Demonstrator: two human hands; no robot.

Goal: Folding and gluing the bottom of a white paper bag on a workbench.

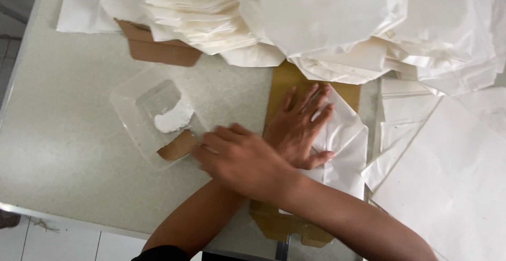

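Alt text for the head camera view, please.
A person's arms cross over a table: the left hand presses flat on a folded white paper lying on brown cardboard, while the right hand reaches to a cardboard scrap at a clear plastic tray holding white paste. Stacks of white paper lie behind.

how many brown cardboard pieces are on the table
3 visible: a cardboard piece under the top-left paper stacks, a long board beneath the crossed hands, and a small scrap in the clear tray. More may be hidden under paper.
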